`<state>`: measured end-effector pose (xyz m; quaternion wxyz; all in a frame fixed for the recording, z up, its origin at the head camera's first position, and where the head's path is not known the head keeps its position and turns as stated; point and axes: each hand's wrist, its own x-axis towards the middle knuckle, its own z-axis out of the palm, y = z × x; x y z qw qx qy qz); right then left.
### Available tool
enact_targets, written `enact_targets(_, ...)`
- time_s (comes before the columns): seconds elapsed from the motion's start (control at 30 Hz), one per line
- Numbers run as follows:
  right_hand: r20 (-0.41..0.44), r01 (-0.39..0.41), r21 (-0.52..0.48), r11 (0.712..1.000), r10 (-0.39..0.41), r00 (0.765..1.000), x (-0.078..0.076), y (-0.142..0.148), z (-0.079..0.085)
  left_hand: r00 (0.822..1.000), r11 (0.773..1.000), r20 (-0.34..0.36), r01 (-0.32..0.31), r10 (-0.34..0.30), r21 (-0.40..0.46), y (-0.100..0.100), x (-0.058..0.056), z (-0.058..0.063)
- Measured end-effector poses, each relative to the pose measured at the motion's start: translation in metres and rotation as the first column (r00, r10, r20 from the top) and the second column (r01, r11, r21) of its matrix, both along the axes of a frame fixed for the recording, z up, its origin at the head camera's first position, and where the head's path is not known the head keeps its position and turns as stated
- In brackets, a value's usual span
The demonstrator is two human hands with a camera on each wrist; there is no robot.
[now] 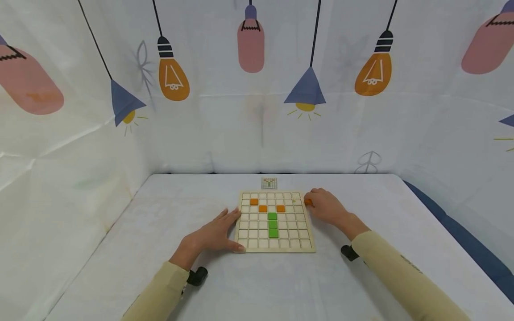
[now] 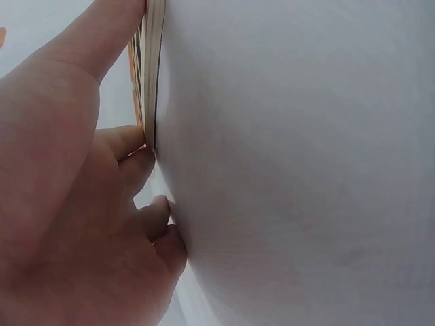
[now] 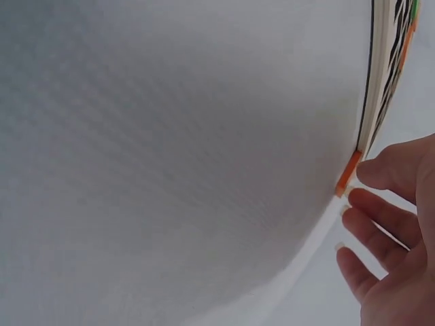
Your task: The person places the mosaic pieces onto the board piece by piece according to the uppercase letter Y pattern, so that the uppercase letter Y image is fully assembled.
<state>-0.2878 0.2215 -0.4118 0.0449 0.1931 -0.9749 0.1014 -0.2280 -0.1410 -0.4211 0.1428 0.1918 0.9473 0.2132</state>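
Observation:
A square wooden grid board point(image 1: 245, 250) lies on the white table. Orange tiles point(image 1: 263, 208) and a column of green tiles point(image 1: 272, 224) sit in its cells. With fingers spread, my left hand point(image 1: 217, 232) rests at the board's left side, thumb on the near left corner. In the left wrist view, its fingertips point(image 2: 139, 159) touch the board's edge. My right hand point(image 1: 327, 206) is beside the upper right edge, pinching an orange tile point(image 3: 349, 174) between thumb and forefinger, low at the tabletop. The palm hides part of this tile in the head view.
A small picture card point(image 1: 269, 183) with a grid pattern lies just beyond the board's far edge. Behind the table point(image 1: 192, 187) hangs a white cloth point(image 1: 217, 129) printed with lamps. Dark blue fabric point(image 1: 453, 227) shows past the table's right edge.

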Motion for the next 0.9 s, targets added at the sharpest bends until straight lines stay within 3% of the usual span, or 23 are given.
enact_targets(0.23,-0.043,-0.026,-0.017,1.000,0.025,0.999,-0.0008,0.0039,-0.0080,1.000,1.000,0.001,0.000,0.000,0.001,-0.0006,0.0005,0.0000)
enact_targets(0.6,-0.089,-0.019,-0.012,1.000,0.018,0.996,-0.0029,0.0037,-0.0077,1.000,1.000,-0.002,-0.001,0.001,0.001,-0.0013,-0.0005,-0.0018)
enact_targets(0.9,-0.069,0.019,-0.006,1.000,-0.019,0.997,-0.0062,0.0014,-0.0098,1.000,1.000,0.007,-0.005,0.005,0.011,-0.0008,0.0014,0.0006)
